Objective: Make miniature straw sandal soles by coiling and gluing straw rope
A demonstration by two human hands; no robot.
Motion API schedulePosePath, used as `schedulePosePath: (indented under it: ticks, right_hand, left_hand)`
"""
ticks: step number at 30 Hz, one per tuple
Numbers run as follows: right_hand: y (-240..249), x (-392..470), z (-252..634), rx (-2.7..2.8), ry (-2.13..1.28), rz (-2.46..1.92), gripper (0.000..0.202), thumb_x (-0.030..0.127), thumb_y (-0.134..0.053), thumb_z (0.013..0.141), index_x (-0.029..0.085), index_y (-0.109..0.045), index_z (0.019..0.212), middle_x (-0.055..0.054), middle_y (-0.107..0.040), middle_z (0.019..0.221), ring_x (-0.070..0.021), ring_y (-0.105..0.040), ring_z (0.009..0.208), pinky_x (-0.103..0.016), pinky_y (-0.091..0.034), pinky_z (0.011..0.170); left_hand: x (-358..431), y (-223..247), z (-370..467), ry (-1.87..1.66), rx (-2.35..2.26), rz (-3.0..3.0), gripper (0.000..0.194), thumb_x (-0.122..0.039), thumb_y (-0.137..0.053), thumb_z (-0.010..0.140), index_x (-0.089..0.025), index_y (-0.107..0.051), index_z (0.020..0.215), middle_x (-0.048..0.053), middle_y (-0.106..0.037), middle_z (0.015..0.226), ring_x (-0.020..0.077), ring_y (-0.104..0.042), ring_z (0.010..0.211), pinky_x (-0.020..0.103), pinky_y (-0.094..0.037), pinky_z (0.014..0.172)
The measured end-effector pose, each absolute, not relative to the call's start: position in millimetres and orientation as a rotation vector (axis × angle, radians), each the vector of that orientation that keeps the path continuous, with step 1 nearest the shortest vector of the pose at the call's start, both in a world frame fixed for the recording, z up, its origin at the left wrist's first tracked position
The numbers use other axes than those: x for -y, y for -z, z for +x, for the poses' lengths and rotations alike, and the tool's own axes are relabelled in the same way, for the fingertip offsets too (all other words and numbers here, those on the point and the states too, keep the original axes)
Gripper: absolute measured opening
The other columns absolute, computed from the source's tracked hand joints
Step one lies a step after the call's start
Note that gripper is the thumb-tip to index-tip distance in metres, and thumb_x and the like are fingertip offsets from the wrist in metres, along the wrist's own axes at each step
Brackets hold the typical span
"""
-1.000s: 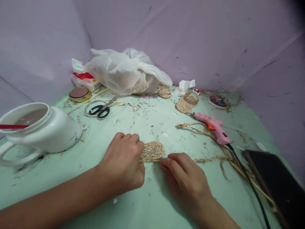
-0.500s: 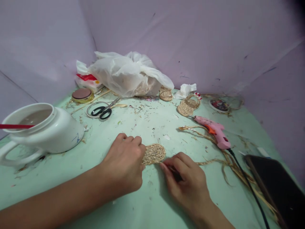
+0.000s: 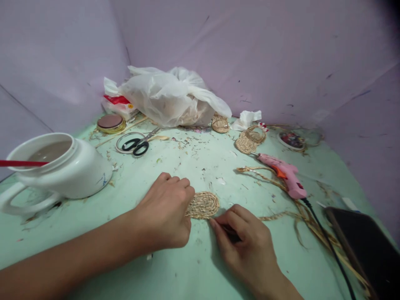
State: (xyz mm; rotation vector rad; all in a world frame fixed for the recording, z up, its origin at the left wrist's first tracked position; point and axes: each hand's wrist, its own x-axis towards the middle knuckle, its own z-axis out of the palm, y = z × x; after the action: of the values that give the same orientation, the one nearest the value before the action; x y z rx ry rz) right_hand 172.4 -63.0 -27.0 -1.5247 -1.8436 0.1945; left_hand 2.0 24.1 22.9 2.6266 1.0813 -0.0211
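An oval piece of coiled, woven fibre (image 3: 204,205) lies over the green tabletop in the middle. My left hand (image 3: 170,210) is closed on its left end, which the fingers cover. At the piece's lower right edge, my right hand (image 3: 243,241) pinches the fibre cord between thumb and forefinger. The braided cord (image 3: 278,215) comes out beyond my right hand and runs right toward loose strands.
A pink glue gun (image 3: 286,173) with a black cable and a dark phone (image 3: 359,246) are at right. White jug (image 3: 84,166) stands left. Scissors (image 3: 140,143), a plastic bag (image 3: 171,98) and a woven piece with a loop (image 3: 246,141) lie farther back.
The whole view has shifted slightly, so most things appear a little farther right. Both hands keep their hold on the woven piece and cord, with little other movement.
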Motion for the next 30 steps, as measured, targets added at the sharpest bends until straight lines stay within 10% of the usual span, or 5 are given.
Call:
schedulePosePath:
  ticks: [7, 18, 30]
  right_hand:
    - [21, 53, 162, 1.896, -0.049, -1.399, 0.009, 0.013, -0.058, 0.078, 0.018, -0.059, 0.086, -0.009, -0.059, 0.092, -0.0222, -0.052, 0.083, -0.038, -0.046, 0.069]
    - [22, 45, 152, 1.947, -0.164, -1.356, 0.008, 0.01, -0.056, 0.078, 0.016, -0.061, 0.079, -0.008, -0.063, 0.087, -0.0216, -0.052, 0.08, -0.039, -0.045, 0.066]
    - [17, 39, 148, 2.046, -0.184, -1.349, 0.016, 0.009, -0.056, 0.071, 0.014, -0.058, 0.087, -0.014, -0.059, 0.105, -0.0271, -0.052, 0.099, -0.046, -0.045, 0.082]
  left_hand:
    - [-24, -21, 4, 0.014, -1.075, 2.612, 0.009, -0.018, -0.053, 0.062, -0.017, -0.055, 0.07, 0.006, -0.057, 0.078, 0.0213, -0.052, 0.073, 0.042, -0.038, 0.078]
    - [-50, -52, -29, 0.151, -1.013, 2.482, 0.038, -0.028, -0.06, 0.07, -0.026, -0.06, 0.108, 0.005, -0.058, 0.11, 0.0254, -0.054, 0.098, 0.035, -0.042, 0.079]
    - [-16, -31, -13, 0.144, -1.101, 2.564, 0.026, -0.024, -0.054, 0.071, -0.016, -0.061, 0.095, 0.01, -0.055, 0.094, 0.0264, -0.051, 0.088, 0.045, -0.041, 0.081]
